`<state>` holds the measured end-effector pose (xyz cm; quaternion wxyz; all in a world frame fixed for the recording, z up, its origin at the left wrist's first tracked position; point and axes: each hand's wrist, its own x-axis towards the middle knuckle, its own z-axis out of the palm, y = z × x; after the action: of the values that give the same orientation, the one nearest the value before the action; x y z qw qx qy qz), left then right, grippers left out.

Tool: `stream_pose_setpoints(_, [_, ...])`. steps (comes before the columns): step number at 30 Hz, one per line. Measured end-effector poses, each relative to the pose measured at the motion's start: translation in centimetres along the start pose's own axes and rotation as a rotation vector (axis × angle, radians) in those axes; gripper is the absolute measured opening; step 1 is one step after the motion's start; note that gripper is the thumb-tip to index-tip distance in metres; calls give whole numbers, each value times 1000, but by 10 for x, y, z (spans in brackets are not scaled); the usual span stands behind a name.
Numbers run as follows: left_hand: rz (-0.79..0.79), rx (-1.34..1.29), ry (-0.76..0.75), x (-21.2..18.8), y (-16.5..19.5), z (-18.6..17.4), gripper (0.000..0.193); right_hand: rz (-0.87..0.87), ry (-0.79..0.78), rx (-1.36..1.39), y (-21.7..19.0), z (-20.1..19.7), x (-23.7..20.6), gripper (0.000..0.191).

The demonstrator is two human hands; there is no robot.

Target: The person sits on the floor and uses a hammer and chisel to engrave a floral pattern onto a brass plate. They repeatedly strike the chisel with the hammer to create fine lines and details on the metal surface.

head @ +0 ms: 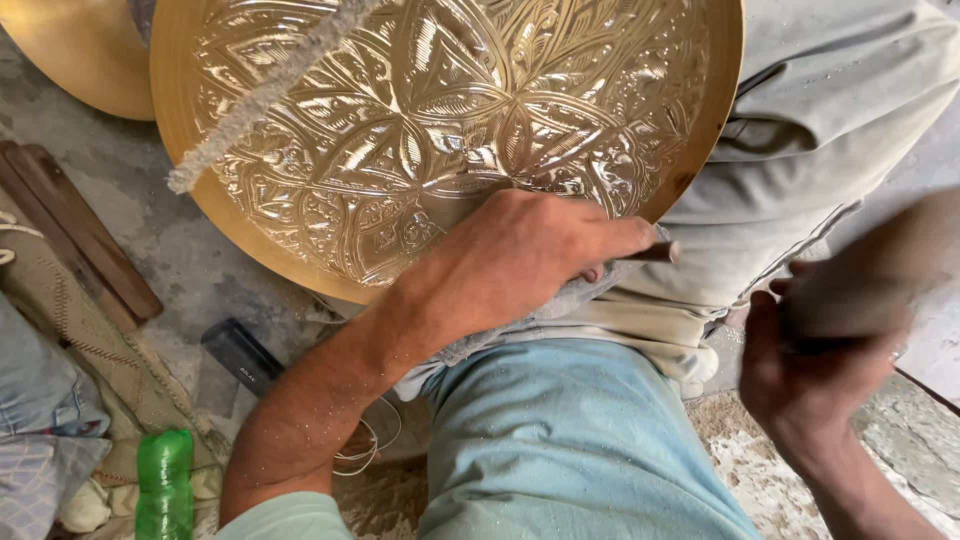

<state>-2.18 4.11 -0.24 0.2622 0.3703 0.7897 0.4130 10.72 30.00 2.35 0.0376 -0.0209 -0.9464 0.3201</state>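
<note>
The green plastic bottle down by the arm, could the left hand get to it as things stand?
Probably not right away: the left hand grips a thin tool against the brass tray. Nothing blocks the green bottle otherwise.

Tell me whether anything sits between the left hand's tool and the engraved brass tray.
Nothing visible does. The left hand rests at the brass tray's lower rim, gripping a thin dark tool whose working end is hidden. The frayed cord crosses the tray farther up, clear of the hand.

Gold tray (440, 130) — engraved floral pattern, green bottle (164, 485), light-blue trousers (570, 440)
</note>
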Motion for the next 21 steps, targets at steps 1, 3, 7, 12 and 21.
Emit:
stream_pose_setpoints(1, [5,47,-60,2,0,1,20,-15,1,-33,3,3,-5,56])
stream_pose_setpoints(3, [59,2,50,-4,-2,0,23,-191,-127,-512,12,-3,-9,64])
stream_pose_setpoints(7, [30,-35,281,-20,-13,-5,32,-88,-46,-381,24,-9,-7,53])
stream_pose_setpoints(12, [39,-37,259,-21,-19,-2,38,-20,-111,-342,22,-14,14,50])
stream_pose_setpoints(21, [20,28,205,-18,-17,8,33,-86,-205,-82,13,-18,43,36])
